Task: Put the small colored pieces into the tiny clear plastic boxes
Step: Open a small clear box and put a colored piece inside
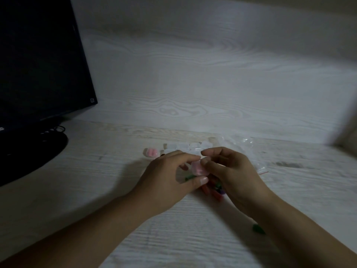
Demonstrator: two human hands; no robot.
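Both hands meet over the middle of the pale wooden table [135, 238]. My left hand [170, 175] and my right hand [231, 171] together pinch a tiny clear plastic box [199, 168] with pink pieces inside. Under the hands lies a heap of small colored pieces [214, 190], red, green and purple, partly hidden. Another clear box holding pink pieces [151, 152] sits to the left. Several empty clear boxes [189, 147] lie in a row just behind the hands.
A dark monitor [38, 64] on a black stand [29, 151] fills the left. A crumpled clear plastic bag [243, 144] lies behind my right hand. One green piece [257, 228] rests by my right forearm. A pale wall stands behind the table.
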